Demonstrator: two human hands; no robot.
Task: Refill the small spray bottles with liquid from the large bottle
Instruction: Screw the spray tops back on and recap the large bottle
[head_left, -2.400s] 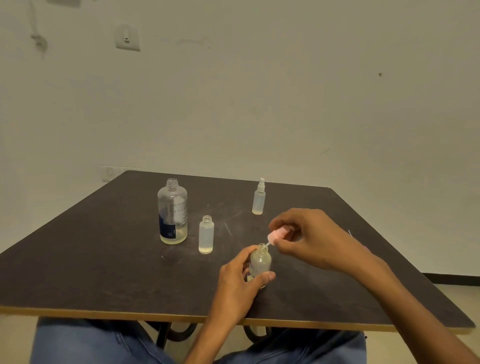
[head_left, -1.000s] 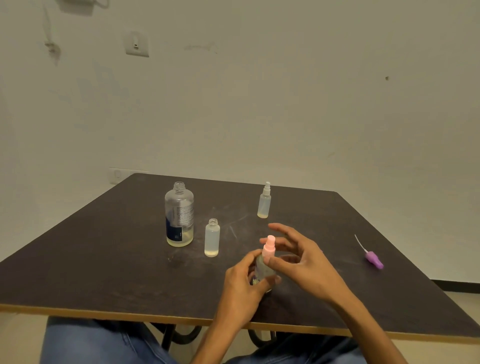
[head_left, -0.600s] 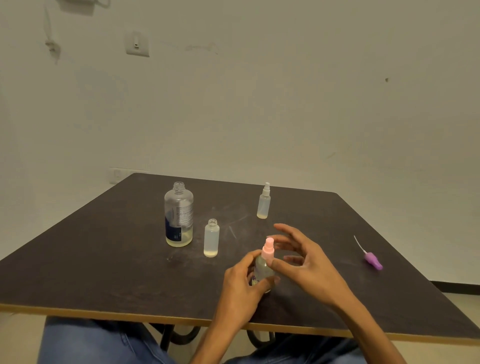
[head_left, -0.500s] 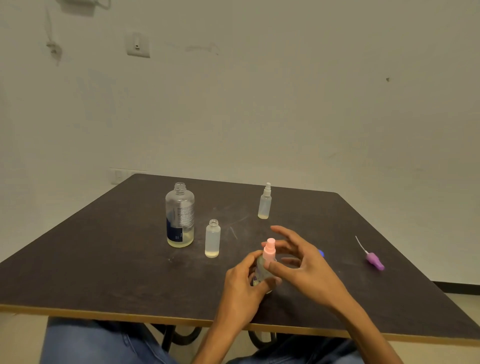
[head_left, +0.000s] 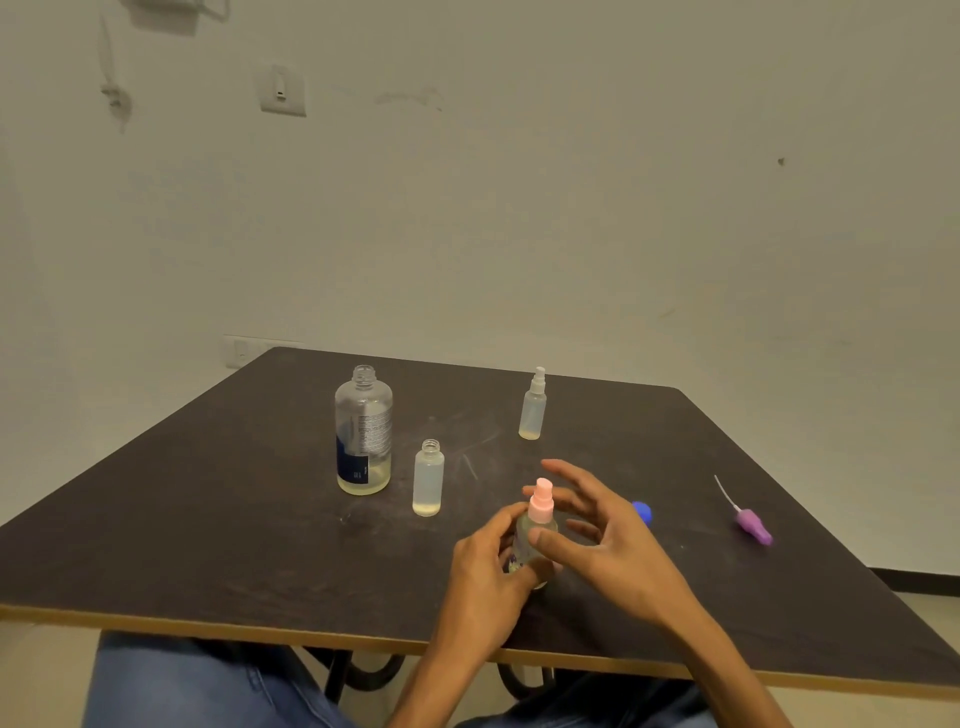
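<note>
So compared to a couple seconds back, the pink sprayer isn't loose in the right hand anymore: it's sitting on top of the small bottle now, and a blue cap (head_left: 642, 512) has popped into view behind the right hand, which was covering it half a second ago. Everything else on the dark table (head_left: 208, 519) looks like it stayed put. Using the large bottle (head_left: 363, 431) as the landmark: it stands upright with no cap on, clear with a dark blue label, and only a shallow layer of yellowish liquid at the bottom. Just to its right, slightly nearer the person, is a frosted small bottle (head_left: 428, 478), open at the neck, with a little liquid at the base. Farther right and toward the wall is another small spray bottle (head_left: 533, 405) with a white sprayer already on. Well to the right of the large bottle and closer to the table's front edge, the left hand (head_left: 483, 571) wraps its fingers round the pink-topped spray bottle (head_left: 535, 530), which stands upright on the table. The right hand (head_left: 613, 540) is right beside it, fingers spread fairly wide and loosely fanned, thumb touching the bottle just under the pink sprayer (head_left: 542, 500), not really clamping anything. Way off to the right lies a purple sprayer (head_left: 750, 526) on its side with its thin tube pointing toward the wall.
</note>
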